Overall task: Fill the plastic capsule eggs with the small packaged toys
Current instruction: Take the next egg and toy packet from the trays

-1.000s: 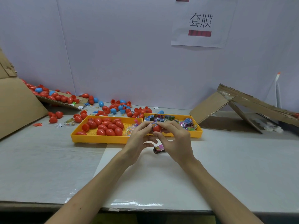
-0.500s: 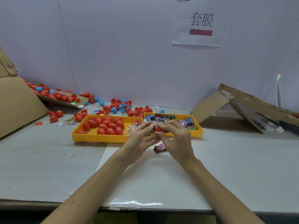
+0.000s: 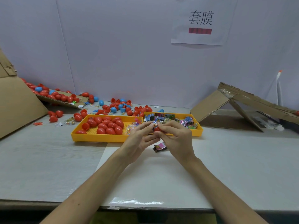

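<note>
My left hand (image 3: 139, 140) and my right hand (image 3: 176, 139) meet just in front of the two yellow trays, fingertips pinched together on a red capsule egg (image 3: 156, 128) with a small packaged toy at its top. The egg is mostly hidden by fingers. The left yellow tray (image 3: 97, 138) holds several red eggs (image 3: 106, 125). The right yellow tray (image 3: 198, 129) holds several small packaged toys (image 3: 168, 118). One pink and black packaged toy (image 3: 160, 147) lies on the table under my right hand.
Many loose red and blue eggs (image 3: 116, 107) are scattered behind the trays and on a cardboard flap (image 3: 64, 101) at the left. A big cardboard piece (image 3: 17, 104) stands far left, and folded cardboard (image 3: 234, 107) at the right. A white sheet (image 3: 153, 175) covers the table near me.
Both hands stay together on the red egg, with only small finger shifts; the toy packet now shows at the egg's top.
</note>
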`<state>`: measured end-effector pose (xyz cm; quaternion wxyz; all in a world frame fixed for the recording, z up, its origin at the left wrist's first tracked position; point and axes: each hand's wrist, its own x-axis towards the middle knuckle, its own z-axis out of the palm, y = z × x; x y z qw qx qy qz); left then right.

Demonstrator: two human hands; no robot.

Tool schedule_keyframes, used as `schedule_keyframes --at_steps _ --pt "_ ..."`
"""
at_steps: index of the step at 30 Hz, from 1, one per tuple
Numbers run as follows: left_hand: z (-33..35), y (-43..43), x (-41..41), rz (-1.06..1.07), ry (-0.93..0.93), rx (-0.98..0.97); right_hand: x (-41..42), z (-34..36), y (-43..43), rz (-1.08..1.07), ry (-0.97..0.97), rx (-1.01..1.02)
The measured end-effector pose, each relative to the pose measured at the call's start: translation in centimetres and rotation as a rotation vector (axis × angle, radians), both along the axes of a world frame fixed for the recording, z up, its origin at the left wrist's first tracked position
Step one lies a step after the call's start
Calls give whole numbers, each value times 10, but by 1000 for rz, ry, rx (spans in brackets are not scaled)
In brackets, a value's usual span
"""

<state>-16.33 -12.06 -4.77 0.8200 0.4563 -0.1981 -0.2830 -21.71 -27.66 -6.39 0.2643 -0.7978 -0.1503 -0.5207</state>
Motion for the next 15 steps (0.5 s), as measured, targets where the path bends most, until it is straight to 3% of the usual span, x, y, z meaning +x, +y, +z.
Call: schedule_keyframes --at_steps 10,15 --pt "-2 0 2 -13 -17 1 1 0 -2 10 -1 26" --pt "-3 -2 4 127 -18 -24 1 4 2 145 274 361"
